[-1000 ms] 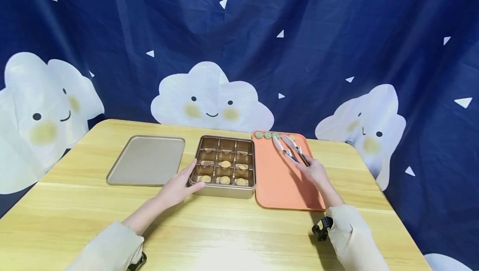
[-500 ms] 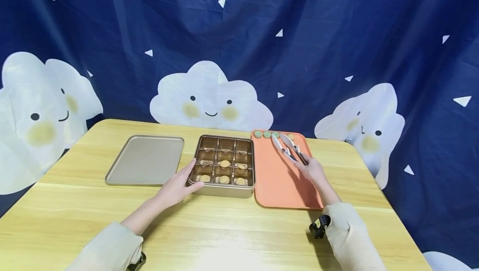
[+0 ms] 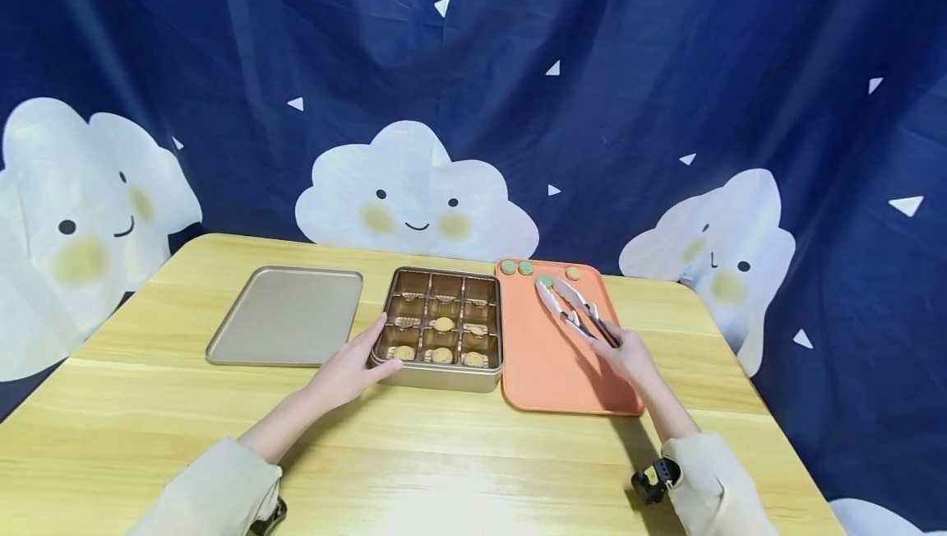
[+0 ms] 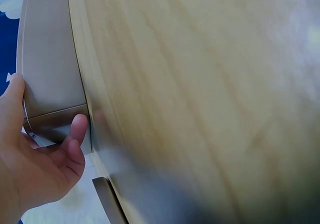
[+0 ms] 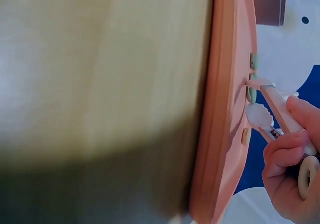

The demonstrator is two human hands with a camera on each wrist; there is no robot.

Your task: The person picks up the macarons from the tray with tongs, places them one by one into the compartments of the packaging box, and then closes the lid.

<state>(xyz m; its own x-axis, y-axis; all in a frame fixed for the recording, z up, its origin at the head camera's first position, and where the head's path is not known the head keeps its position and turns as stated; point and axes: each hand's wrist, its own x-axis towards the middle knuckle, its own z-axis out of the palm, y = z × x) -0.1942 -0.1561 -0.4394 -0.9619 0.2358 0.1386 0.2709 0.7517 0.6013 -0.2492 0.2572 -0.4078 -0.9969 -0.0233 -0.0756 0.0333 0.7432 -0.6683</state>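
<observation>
In the head view my left hand (image 3: 346,376) rests at the near left corner of a brown metal tin (image 3: 444,378), thumb along the front rim and fingers along the left side. The tin holds a divided insert with yellow cookies (image 3: 441,355) in several of its near compartments. My right hand (image 3: 629,358) grips a pair of metal tongs (image 3: 579,306) with dark handles, reaching over an orange tray (image 3: 551,363). The tong tips are spread, and a green cookie (image 3: 545,281) sits at the left tip.
Two more green cookies (image 3: 516,267) lie in the tray's far left corner, and one yellow cookie (image 3: 573,273) lies to the right of the tongs. The tin's flat lid (image 3: 288,314) lies left on the wooden table (image 3: 414,454). A blue curtain (image 3: 473,67) hangs behind.
The right hand has drawn the tongs slightly toward me and to the right, and the green cookie at the tips has shifted nearer. The left hand stays at the tin.
</observation>
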